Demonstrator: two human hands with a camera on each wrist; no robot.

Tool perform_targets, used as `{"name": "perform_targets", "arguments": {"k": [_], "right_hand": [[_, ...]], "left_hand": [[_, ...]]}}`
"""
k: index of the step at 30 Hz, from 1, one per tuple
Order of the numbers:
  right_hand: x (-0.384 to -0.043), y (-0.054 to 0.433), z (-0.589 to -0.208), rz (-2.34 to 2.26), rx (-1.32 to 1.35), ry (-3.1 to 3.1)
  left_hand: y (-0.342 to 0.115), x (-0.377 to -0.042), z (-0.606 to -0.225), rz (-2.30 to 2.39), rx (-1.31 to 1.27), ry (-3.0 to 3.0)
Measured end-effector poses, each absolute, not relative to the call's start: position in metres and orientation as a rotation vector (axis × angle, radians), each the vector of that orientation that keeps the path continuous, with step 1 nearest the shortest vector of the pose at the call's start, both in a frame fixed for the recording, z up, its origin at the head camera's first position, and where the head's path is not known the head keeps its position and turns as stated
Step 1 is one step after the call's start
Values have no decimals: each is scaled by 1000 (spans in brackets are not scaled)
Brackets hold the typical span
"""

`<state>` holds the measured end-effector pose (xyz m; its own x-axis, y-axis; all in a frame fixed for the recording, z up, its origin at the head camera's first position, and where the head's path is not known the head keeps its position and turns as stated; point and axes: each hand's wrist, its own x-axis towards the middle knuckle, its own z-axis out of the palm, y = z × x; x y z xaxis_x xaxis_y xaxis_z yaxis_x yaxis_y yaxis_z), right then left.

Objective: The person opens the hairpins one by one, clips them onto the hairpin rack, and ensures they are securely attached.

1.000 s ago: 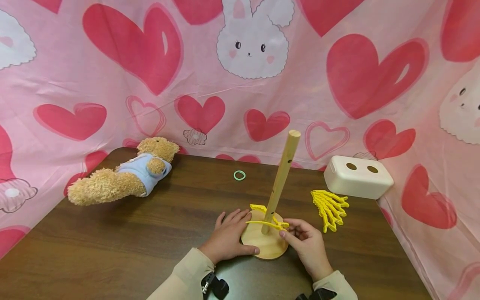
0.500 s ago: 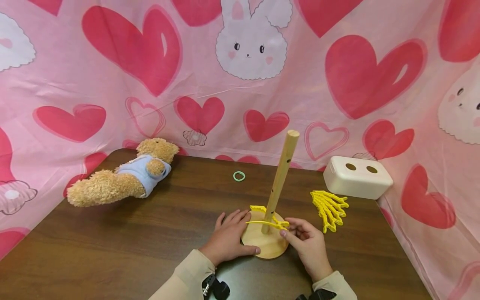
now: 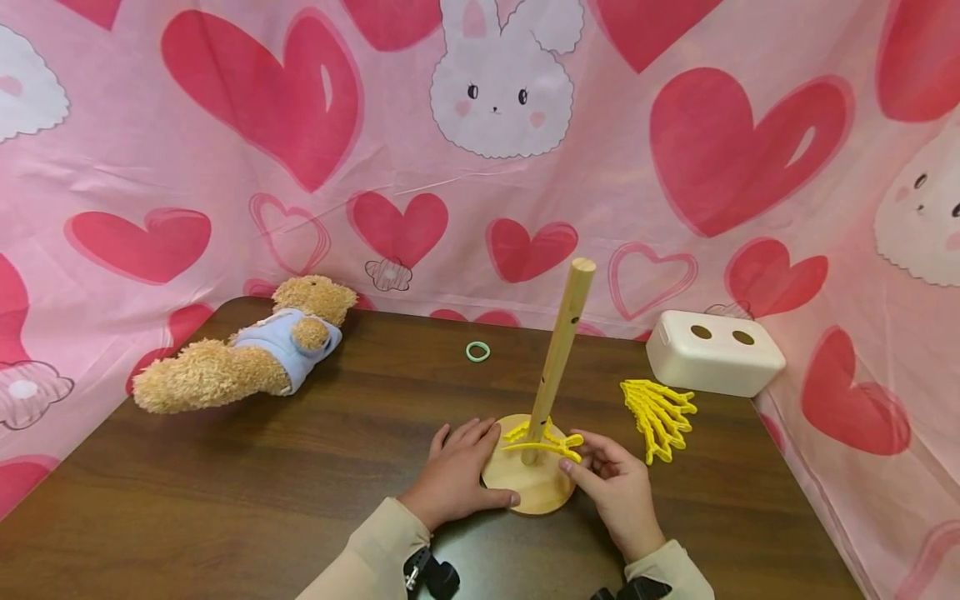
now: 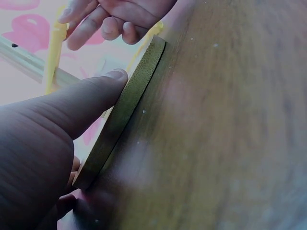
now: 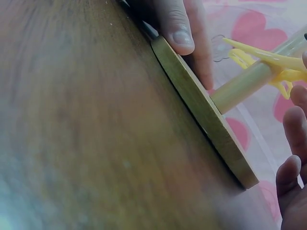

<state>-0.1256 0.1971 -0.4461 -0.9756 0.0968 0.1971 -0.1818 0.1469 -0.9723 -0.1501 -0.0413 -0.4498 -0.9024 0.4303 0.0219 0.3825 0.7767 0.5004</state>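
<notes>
Clip low across the post, arms astride it, extending leftward from the nearer right hand, which pinches its end; the left hand, spread and gripping nothing, rests on the base.

1 wooden stand, centre. 1 left hand at 9 o'clock, 1 right hand past 3. 1 bear at 10, 1 ring at 11, 1 white box at 2. Yellow plastic at post: count unclear. Fanned yellow pieces past 2: several.
</notes>
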Motion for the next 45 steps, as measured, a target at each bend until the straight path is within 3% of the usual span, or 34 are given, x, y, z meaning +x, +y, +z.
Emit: {"name": "perform_targets", "arguments": {"k": [45], "right_hand": [[-129, 202, -452, 2045, 73, -2272]], "left_hand": [[-42, -152, -454, 789, 664, 2878]]}}
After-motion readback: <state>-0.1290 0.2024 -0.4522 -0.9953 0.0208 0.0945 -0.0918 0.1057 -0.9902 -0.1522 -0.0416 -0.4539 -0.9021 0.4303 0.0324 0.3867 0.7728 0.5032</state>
